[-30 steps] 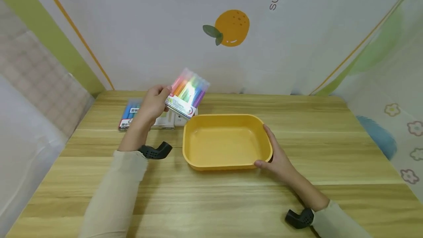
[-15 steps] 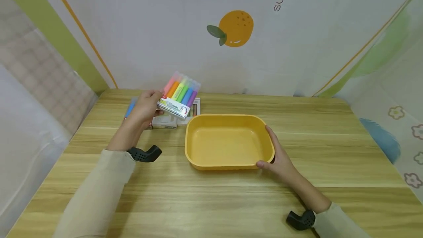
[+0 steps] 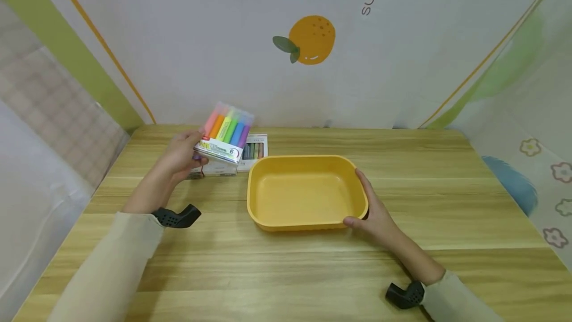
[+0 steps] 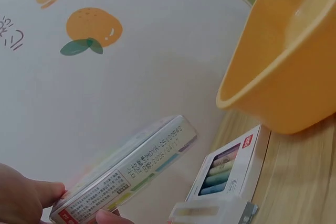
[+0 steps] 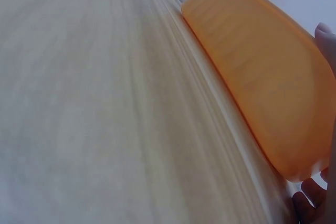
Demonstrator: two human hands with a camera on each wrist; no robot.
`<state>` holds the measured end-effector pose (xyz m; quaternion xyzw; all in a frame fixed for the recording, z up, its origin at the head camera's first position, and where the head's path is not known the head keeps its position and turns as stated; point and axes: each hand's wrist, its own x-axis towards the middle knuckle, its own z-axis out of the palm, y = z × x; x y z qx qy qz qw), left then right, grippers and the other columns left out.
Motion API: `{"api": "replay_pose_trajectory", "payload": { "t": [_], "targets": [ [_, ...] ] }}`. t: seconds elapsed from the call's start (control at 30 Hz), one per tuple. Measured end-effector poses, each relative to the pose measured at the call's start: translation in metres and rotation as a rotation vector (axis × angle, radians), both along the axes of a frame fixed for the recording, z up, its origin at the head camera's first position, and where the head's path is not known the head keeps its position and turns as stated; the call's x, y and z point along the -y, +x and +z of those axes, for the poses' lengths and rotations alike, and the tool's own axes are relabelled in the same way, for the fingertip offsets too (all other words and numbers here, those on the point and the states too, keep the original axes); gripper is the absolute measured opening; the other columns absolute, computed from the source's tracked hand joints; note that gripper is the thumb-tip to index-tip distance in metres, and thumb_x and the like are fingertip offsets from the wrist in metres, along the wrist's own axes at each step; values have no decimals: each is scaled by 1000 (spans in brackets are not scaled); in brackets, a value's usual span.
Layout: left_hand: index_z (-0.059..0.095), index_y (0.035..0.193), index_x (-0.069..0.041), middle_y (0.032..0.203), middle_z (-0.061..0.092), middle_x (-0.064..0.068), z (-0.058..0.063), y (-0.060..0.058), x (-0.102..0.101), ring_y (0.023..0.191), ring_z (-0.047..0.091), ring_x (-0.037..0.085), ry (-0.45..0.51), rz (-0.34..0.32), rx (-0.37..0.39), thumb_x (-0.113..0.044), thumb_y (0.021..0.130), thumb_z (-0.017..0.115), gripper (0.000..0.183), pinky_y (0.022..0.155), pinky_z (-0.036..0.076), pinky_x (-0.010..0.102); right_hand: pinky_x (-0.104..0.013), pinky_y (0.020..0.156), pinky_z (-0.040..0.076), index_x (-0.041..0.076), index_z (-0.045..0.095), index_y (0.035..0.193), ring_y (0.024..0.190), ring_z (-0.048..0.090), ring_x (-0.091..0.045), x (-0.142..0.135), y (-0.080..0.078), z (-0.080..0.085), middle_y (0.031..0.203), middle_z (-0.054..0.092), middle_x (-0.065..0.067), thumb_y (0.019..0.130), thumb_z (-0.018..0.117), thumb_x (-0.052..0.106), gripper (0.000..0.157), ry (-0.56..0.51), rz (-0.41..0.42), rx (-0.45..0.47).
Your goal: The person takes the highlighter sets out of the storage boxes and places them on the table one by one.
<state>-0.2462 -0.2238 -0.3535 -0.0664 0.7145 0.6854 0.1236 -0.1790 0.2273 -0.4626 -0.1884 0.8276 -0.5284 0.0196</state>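
Note:
My left hand (image 3: pixel 178 153) pinches a clear pack of highlighters (image 3: pixel 225 133) at its left end, thumb on top. The pack is tilted, its rainbow row of pens facing up, and it hangs over the flat boxes at the back left of the table. In the left wrist view, the printed edge of the pack (image 4: pixel 126 171) shows between thumb and finger. A yellow plastic bin (image 3: pixel 308 193) stands in the middle with nothing in it. My right hand (image 3: pixel 375 220) grips its right end, thumb on the front rim; in the right wrist view some fingers (image 5: pixel 310 203) reach its lower corner.
Beside the bin's back left corner lies a white box (image 3: pixel 255 150) with a window showing coloured sticks. A pale box (image 3: pixel 219 169) lies left of it, partly under the held pack. The wooden table (image 3: pixel 268 272) meets a printed cloth wall (image 3: pixel 201 53) behind.
My left hand has carried the highlighter pack leftward and a little lower, away from the bin and over the boxes. The right hand and bin stay in place.

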Motion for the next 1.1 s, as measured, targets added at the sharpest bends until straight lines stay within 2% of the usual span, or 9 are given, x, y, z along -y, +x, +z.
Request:
{"api": "replay_pose_trajectory", "payload": {
  "t": [0.23,0.53,0.63,0.77,0.83,0.87,0.97,1.0,1.1],
  "targets": [
    [16,154,9,88,63,-7,-6,6,20,76,54,6,41,2,-23,-36,111,30,64,66,46,19,-17,91,52,32,9,163,118,58,-24,0,-1,0,161,32,-23,80,86,32,113,5,0,3],
    [19,151,9,88,63,-7,-13,17,42,80,55,5,86,36,-42,-37,110,33,63,67,48,20,-16,92,51,31,10,163,120,57,-21,1,-1,-2,162,30,-23,80,86,36,113,4,2,-6],
    [16,152,10,88,62,-6,-15,19,47,80,54,5,95,49,-42,-37,110,34,65,66,47,19,-16,93,50,31,9,163,122,56,-25,1,-1,-2,163,29,-22,80,85,37,113,11,1,-5],
    [4,157,10,86,63,-6,-16,21,55,77,55,6,123,71,-28,-37,109,35,73,64,48,20,-15,92,50,31,8,163,124,54,-34,0,1,-1,164,27,-22,81,85,38,113,12,-1,2],
    [5,157,8,86,64,-6,-16,22,58,77,55,6,138,72,-25,-38,109,36,73,64,47,20,-15,92,50,31,8,163,126,53,-38,-1,1,0,164,26,-22,81,85,38,113,13,-5,3],
    [8,157,7,86,64,-6,-17,23,60,77,55,6,147,73,-23,-38,109,37,72,65,47,20,-14,92,50,31,8,163,127,52,-39,-1,2,0,164,26,-22,81,85,38,113,13,-6,4],
    [28,146,1,87,64,-6,-19,24,68,77,54,7,176,63,-26,-37,109,38,53,64,46,21,-14,93,49,30,8,163,128,51,-39,-2,2,1,164,26,-22,80,85,37,114,15,-10,4],
    [28,144,1,87,64,-6,-20,24,70,77,54,7,180,60,-28,-37,109,37,52,64,46,21,-13,93,49,31,8,163,129,52,-38,-2,2,1,165,26,-21,80,85,37,114,17,-11,6],
    [42,127,-6,85,64,-5,-24,26,79,76,54,8,225,76,-38,-35,109,39,33,62,45,21,-13,93,49,32,8,163,128,52,-36,-2,2,1,165,26,-21,81,85,37,113,20,-11,10]
  ]
}}
